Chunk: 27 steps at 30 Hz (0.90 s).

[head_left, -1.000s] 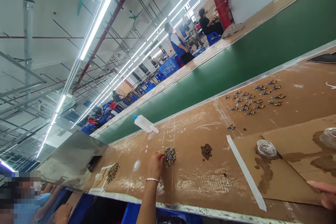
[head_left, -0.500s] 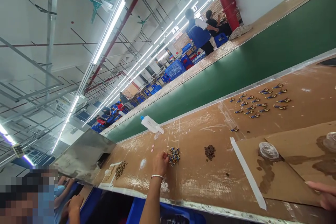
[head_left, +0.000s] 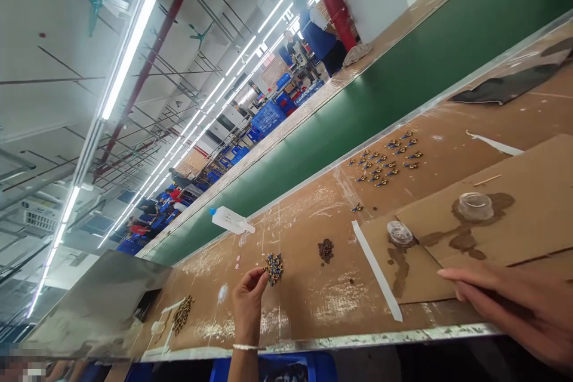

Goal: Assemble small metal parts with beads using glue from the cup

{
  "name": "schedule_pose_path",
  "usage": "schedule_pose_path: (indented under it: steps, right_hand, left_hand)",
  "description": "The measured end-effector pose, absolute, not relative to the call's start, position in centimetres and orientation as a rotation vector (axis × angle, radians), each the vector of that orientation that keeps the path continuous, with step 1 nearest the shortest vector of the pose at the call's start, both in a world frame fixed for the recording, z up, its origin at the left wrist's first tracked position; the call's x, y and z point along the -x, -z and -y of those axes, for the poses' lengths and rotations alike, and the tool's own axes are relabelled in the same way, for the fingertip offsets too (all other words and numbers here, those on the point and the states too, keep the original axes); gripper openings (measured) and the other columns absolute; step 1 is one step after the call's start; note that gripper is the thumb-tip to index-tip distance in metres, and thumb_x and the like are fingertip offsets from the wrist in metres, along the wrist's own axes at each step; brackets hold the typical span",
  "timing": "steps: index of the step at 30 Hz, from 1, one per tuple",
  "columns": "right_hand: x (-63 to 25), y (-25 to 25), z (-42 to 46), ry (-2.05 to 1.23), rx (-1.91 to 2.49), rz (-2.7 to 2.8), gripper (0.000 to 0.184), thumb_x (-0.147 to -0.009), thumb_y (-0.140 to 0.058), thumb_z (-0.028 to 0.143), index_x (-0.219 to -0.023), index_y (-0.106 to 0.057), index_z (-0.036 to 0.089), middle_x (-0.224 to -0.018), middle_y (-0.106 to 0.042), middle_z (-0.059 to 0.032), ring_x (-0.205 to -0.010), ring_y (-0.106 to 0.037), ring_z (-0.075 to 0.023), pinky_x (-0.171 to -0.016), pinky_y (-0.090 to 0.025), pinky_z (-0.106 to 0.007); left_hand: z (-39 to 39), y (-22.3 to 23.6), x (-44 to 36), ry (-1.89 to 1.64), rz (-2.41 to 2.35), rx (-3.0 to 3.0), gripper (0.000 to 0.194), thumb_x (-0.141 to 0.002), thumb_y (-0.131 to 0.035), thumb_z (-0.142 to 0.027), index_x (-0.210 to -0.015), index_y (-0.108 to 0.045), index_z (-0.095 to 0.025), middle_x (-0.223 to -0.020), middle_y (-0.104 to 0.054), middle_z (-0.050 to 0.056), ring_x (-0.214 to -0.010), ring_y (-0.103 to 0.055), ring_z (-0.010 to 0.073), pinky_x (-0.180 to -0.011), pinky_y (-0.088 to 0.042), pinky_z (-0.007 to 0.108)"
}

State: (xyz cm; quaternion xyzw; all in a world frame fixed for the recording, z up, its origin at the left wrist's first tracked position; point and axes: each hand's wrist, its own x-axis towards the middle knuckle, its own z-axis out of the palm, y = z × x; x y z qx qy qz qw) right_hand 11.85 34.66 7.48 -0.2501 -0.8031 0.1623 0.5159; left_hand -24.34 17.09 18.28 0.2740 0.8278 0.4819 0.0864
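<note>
My left hand (head_left: pixel 249 298) wears a white band at the wrist. Its thumb and fingertips are pinched together on a small blue-and-yellow piece, mostly hidden, at the left edge of a pile of blue-and-yellow pieces (head_left: pixel 274 268). On the right, my right hand (head_left: pixel 514 304) is closed round a thin dark stick (head_left: pixel 428 253), which slants to the rim of a small clear plastic cup (head_left: pixel 400 234). Wet brown stains surround this cup on the cardboard sheet (head_left: pixel 430 286). A second clear cup (head_left: pixel 475 207) stands farther right among more stains.
Several blue-and-yellow pieces (head_left: pixel 387 161) lie spread out at the back. Small brown parts (head_left: pixel 326 250) and yellowish parts (head_left: pixel 182 315) form heaps. A white bottle (head_left: pixel 230 221) lies by the green belt (head_left: pixel 286 182). A black cloth (head_left: pixel 505 86) lies at the far right.
The view has swung right, so everything sits farther left and my right hand shows much more. My left fingers remain pinched beside the blue-and-yellow pile.
</note>
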Motion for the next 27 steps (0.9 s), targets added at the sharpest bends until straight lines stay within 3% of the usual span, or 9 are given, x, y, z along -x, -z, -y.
schedule_pose_path:
  steps: [6,12,16,23,27]
  right_hand:
    - [-11.8,-9.1,-35.2,-0.465,0.416,1.936,0.022,-0.09,-0.048,0.02,-0.109,-0.055,0.025,-0.08,-0.067,0.0026,-0.065,-0.063,-0.008,-0.059,-0.046,-0.017]
    - [-11.5,-9.6,-34.7,-0.605,0.357,1.799,0.026,-0.09,-0.045,0.012,-0.114,-0.051,0.022,-0.069,-0.059,0.0013,-0.058,-0.054,-0.0083,-0.056,-0.042,-0.02]
    - [-11.7,-10.4,-35.0,-0.638,0.338,1.808,0.022,-0.091,-0.043,0.01,-0.11,-0.051,0.019,-0.065,-0.054,0.0025,-0.056,-0.05,-0.0076,-0.056,-0.039,-0.019]
    - [-12.2,-11.3,-35.2,-0.629,0.355,1.777,0.017,-0.093,-0.039,0.014,-0.103,-0.053,0.016,-0.064,-0.054,0.0021,-0.056,-0.049,-0.0078,-0.056,-0.039,-0.02]
    - [-12.3,-11.2,-35.4,-0.645,0.334,1.776,0.018,-0.094,-0.039,0.014,-0.105,-0.053,0.014,-0.068,-0.056,0.0001,-0.062,-0.052,-0.0085,-0.06,-0.04,-0.02]
  left_hand:
    - [-19.5,-19.2,18.6,-1.617,-2.171,-0.748,0.035,-0.057,-0.081,-0.038,-0.081,-0.07,-0.016,-0.078,-0.073,0.005,-0.075,-0.067,0.0161,-0.079,-0.053,0.03]
    - [-22.4,-19.6,14.5,-1.754,-1.909,-0.463,0.039,-0.04,-0.089,-0.029,-0.072,-0.072,-0.014,-0.064,-0.07,0.003,-0.062,-0.066,0.0137,-0.08,-0.055,0.032]
    - [-23.8,-19.4,13.1,-1.73,-1.873,-0.443,0.039,-0.04,-0.089,-0.027,-0.073,-0.073,-0.014,-0.063,-0.069,0.003,-0.061,-0.065,0.0129,-0.083,-0.055,0.036]
    - [-26.0,-19.5,11.0,-1.674,-1.747,-0.584,0.026,-0.053,-0.084,-0.027,-0.072,-0.07,-0.017,-0.061,-0.063,-0.002,-0.051,-0.058,0.0066,-0.086,-0.054,0.043]
    - [-27.2,-19.9,10.2,-1.633,-1.77,-0.593,0.029,-0.047,-0.086,-0.03,-0.068,-0.07,-0.017,-0.058,-0.063,-0.002,-0.053,-0.06,0.0093,-0.083,-0.055,0.044]
